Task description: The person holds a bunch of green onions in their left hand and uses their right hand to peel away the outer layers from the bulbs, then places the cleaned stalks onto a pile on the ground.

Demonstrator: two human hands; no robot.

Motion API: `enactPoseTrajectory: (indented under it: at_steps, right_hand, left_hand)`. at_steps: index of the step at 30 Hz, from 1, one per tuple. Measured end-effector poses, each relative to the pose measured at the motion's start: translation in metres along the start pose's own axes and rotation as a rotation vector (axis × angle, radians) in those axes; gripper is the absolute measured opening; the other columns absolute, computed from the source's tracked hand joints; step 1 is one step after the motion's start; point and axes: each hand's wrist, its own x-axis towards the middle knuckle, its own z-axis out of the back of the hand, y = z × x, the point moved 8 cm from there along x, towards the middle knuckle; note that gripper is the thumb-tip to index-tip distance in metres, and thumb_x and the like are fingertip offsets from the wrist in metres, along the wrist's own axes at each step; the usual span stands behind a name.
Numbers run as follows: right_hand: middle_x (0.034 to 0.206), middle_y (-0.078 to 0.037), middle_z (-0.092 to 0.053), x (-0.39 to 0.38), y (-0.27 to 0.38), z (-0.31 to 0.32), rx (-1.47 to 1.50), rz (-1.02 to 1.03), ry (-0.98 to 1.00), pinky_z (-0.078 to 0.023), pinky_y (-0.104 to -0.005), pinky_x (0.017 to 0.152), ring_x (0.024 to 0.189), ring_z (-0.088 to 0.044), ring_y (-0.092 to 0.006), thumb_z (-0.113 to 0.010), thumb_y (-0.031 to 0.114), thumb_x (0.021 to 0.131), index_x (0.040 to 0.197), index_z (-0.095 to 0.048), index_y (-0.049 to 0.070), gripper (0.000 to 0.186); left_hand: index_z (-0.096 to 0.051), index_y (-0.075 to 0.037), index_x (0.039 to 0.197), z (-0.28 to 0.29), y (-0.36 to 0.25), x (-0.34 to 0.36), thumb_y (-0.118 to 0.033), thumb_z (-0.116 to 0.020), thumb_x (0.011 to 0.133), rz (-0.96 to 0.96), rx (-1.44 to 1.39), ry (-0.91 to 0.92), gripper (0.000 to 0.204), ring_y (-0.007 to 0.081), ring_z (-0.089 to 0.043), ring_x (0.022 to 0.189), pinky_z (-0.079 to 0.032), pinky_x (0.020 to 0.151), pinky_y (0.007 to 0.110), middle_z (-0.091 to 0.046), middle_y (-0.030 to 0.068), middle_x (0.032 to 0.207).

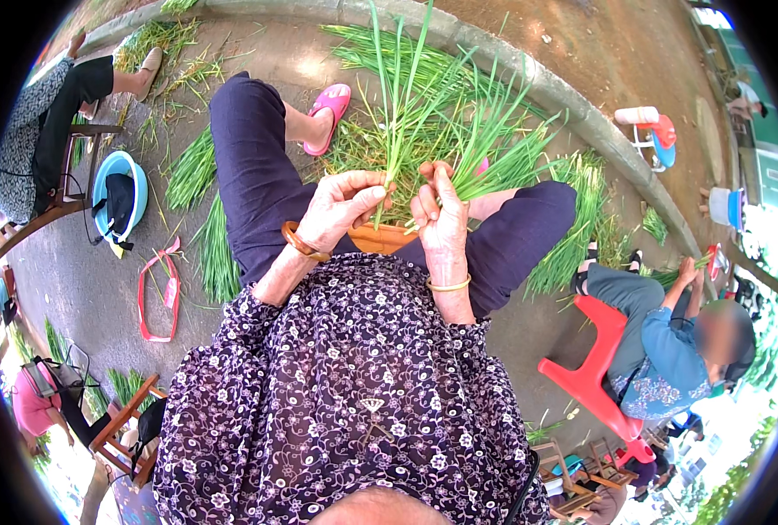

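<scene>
Over my lap, my left hand [347,208], with a brown bangle at the wrist, pinches a few long green chives [396,122] near their pale ends. Their leaves point away from me. My right hand [442,210], wearing a pale bangle, is closed around a thicker bunch of chives [498,162] that fans out to the far right. The hands are close together but apart. Just below them is an orange container [380,238], mostly hidden by my hands and shirt. Between my legs lies a heap of yellowish leaf scraps [354,166].
More chives lie in piles at left [195,171] and beyond my right knee [586,201]. At left are a blue basin [113,166] holding a black item and a red strap loop [176,302]. A person sits on a red chair [586,359] at right. A curb [572,101] curves behind.
</scene>
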Motion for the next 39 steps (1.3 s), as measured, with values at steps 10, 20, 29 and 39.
enactPoseTrajectory:
  at_steps: [10, 20, 29, 39]
  right_hand:
    - [0.073, -0.008, -0.057, -0.006, -0.007, -0.015, -0.143, -0.086, -0.042, -0.026, -0.0183, 0.031, 0.037, -0.032, -0.0041, -0.058, 0.008, 0.076, 0.092, -0.052, 0.002, 0.018]
    - [0.063, -0.003, -0.051, -0.002, -0.003, -0.016, -0.295, -0.057, -0.104, -0.029, -0.0185, 0.031, 0.038, -0.036, -0.0051, -0.061, 0.003, 0.071, 0.09, -0.05, -0.002, 0.022]
    - [0.061, -0.002, -0.048, 0.0, 0.007, -0.018, -0.297, -0.046, -0.132, -0.029, -0.0199, 0.03, 0.036, -0.035, -0.0059, -0.064, 0.001, 0.068, 0.085, -0.049, -0.001, 0.023]
    - [0.06, -0.002, -0.047, 0.001, 0.006, -0.01, -0.335, 0.012, -0.172, -0.028, -0.0201, 0.029, 0.036, -0.034, -0.0059, -0.064, 0.003, 0.069, 0.083, -0.048, 0.001, 0.021]
  left_hand:
    - [-0.058, 0.0, 0.091, -0.003, 0.004, 0.002, -0.011, -0.055, 0.079, 0.021, -0.048, 0.016, 0.016, 0.0027, -0.041, 0.046, -0.031, 0.041, 0.016, -0.057, 0.001, 0.069]
    - [-0.057, -0.001, 0.087, -0.006, 0.015, 0.003, -0.013, -0.057, 0.079, 0.12, -0.039, 0.044, 0.015, 0.0025, -0.041, 0.045, -0.031, 0.039, 0.016, -0.055, -0.0004, 0.063]
    - [-0.054, -0.001, 0.094, 0.014, 0.017, 0.013, -0.01, -0.054, 0.079, 0.108, -0.075, -0.055, 0.017, 0.003, -0.044, 0.048, -0.034, 0.04, 0.015, -0.055, 0.0006, 0.07]
    - [-0.055, 0.001, 0.093, -0.014, 0.009, 0.004, -0.015, -0.06, 0.076, 0.172, 0.001, 0.15, 0.023, 0.0029, -0.044, 0.047, -0.033, 0.04, 0.016, -0.056, 0.0017, 0.069]
